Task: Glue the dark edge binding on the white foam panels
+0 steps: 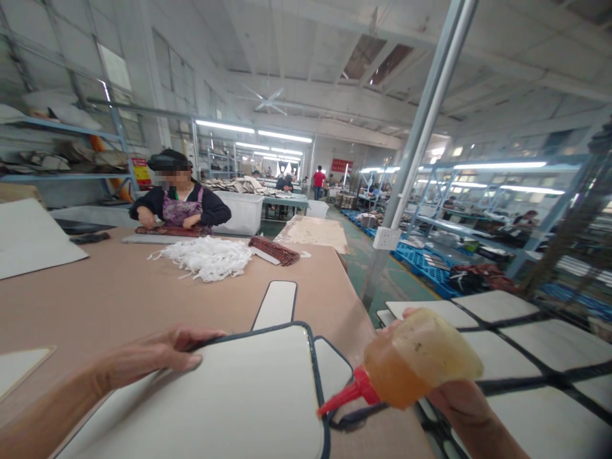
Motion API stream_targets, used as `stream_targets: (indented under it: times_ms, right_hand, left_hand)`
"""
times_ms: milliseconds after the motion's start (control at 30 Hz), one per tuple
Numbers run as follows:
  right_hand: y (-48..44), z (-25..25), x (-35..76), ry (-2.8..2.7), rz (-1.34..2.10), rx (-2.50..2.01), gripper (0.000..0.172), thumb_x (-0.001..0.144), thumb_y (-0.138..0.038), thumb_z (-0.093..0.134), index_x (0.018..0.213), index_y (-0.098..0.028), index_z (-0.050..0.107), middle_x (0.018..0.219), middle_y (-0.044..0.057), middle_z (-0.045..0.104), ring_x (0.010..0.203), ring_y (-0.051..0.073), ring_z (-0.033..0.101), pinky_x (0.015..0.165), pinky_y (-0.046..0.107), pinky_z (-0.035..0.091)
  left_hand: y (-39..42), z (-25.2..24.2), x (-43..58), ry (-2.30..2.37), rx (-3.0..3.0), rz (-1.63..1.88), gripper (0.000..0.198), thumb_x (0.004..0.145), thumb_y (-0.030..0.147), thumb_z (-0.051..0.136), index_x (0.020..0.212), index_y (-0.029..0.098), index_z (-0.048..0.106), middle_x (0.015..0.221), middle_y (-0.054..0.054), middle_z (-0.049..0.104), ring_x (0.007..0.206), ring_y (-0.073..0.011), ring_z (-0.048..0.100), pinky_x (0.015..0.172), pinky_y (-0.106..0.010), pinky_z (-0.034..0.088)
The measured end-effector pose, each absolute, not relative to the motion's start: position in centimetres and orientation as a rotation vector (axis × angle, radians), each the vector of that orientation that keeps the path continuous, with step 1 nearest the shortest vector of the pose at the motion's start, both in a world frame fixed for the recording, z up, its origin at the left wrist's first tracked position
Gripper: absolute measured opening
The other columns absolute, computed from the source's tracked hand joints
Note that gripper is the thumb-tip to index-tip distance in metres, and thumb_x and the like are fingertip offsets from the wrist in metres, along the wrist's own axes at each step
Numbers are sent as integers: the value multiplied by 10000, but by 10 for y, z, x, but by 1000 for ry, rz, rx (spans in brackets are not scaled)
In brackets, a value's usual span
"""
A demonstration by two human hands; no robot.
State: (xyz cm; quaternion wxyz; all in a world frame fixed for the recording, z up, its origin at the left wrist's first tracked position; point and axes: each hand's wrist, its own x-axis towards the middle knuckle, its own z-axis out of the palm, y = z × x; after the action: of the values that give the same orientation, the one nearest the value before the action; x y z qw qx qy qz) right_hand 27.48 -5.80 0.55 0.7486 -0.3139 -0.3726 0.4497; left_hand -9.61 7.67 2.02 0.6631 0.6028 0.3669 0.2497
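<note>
My right hand is wrapped round a soft bottle of amber glue. Its red nozzle points left, at the dark trim on the right edge of a large white panel. My left hand rests on that panel's upper left edge, fingers curled over the dark rim, holding it down on the brown table. Two smaller white panels with dark trim lie just beyond, one behind the big panel and one to its right.
A heap of white strips and a dark red strip bundle lie mid-table. A person in a dark jacket works at the far end. White panels are laid out on a rack at right. A metal pole stands beside the table.
</note>
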Motion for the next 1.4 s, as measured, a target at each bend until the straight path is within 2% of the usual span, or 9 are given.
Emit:
stream_targets:
  times_ms: [200, 400, 533, 700, 800, 967, 1133, 1267, 1400]
  right_hand:
    - [-58, 0, 280, -807, 977, -676, 532, 521, -431, 877, 1009, -318, 701, 924, 29, 735, 849, 231, 687, 791, 350, 547]
    - [-53, -9, 292, -940, 995, -625, 448, 626, -412, 826, 1048, -356, 687, 973, 6, 729, 909, 228, 679, 837, 345, 514]
    - [-53, -12, 293, -948, 1004, -633, 370, 615, -379, 839, 963, -381, 712, 951, -4, 735, 869, 253, 692, 803, 367, 535]
    - [-53, -16, 299, -983, 1043, -636, 496, 588, -385, 854, 1054, -366, 684, 997, 0, 728, 929, 259, 677, 821, 355, 534]
    - [-53, -19, 301, -999, 1064, -631, 461, 632, -404, 827, 1066, -376, 676, 1013, -12, 725, 946, 235, 672, 841, 337, 525]
    - [-53, -23, 300, -987, 1004, -595, 484, 637, -427, 818, 1094, -405, 658, 1033, -33, 718, 930, 210, 677, 828, 297, 530]
    - [-58, -28, 301, -947, 931, -644, 377, 625, -260, 834, 971, -357, 720, 960, 35, 734, 833, 266, 698, 719, 369, 577]
    - [-64, -25, 291, -844, 805, -712, 595, 532, -135, 844, 1064, -347, 681, 1008, 59, 724, 849, 274, 690, 753, 386, 567]
    - [-69, -18, 272, -771, 714, -723, 692, 485, -126, 852, 1120, -302, 642, 891, 34, 732, 753, 196, 680, 674, 254, 564]
  left_hand:
    - [78, 18, -96, 888, 1371, 582, 432, 578, 289, 723, 993, 174, 742, 1037, -10, 734, 976, -323, 654, 840, -364, 518]
    - [80, 15, -97, 924, 1402, 604, 410, 570, 285, 727, 964, 175, 751, 1041, -13, 734, 988, -316, 652, 850, -343, 512]
    - [76, 18, -94, 915, 1392, 632, 396, 566, 278, 717, 950, 190, 755, 981, -3, 749, 932, -312, 671, 815, -359, 528]
    - [74, 22, -93, 876, 1346, 601, 375, 572, 275, 726, 940, 214, 758, 1013, 17, 738, 897, -295, 685, 767, -328, 543]
    - [75, 22, -95, 872, 1323, 578, 353, 583, 277, 727, 931, 224, 759, 1012, 24, 738, 894, -284, 685, 765, -319, 544]
    - [84, 14, -102, 859, 1387, 496, 483, 629, 284, 715, 1103, 197, 694, 1121, 2, 707, 1058, -285, 627, 886, -297, 493]
    - [93, -1, -111, 854, 1387, 497, 493, 709, 314, 703, 1187, 211, 641, 1196, 2, 672, 1144, -303, 573, 953, -343, 456]
    - [94, -8, -108, 777, 1282, 474, 506, 708, 332, 721, 1200, 259, 634, 1202, 0, 669, 1137, -335, 576, 938, -384, 477]
    - [93, -14, -101, 766, 1206, 490, 560, 689, 342, 739, 1230, 274, 610, 1231, -34, 653, 1127, -342, 590, 908, -380, 502]
